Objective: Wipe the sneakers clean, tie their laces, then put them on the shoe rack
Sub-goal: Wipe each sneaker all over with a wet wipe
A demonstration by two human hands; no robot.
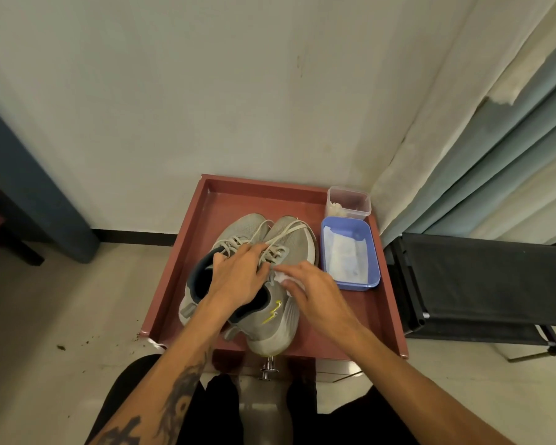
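Observation:
Two grey sneakers stand side by side in a reddish-brown tray (187,239), toes towards the wall. The left sneaker (241,226) and the right sneaker (297,244) both have loose pale laces. My left hand (238,274) lies over the tongues and laces of the pair, fingers spread and bent, steadying them. My right hand (312,289) presses a small white wipe (281,277) against the outer side of the right sneaker, near its collar; most of the wipe is hidden under my fingers.
A blue tub (374,255) holding white wipes sits at the tray's right side, with a clear lidded box (349,202) behind it. A black fabric shoe rack (482,277) stands right of the tray. Wall and curtain close off the back; my knees are below.

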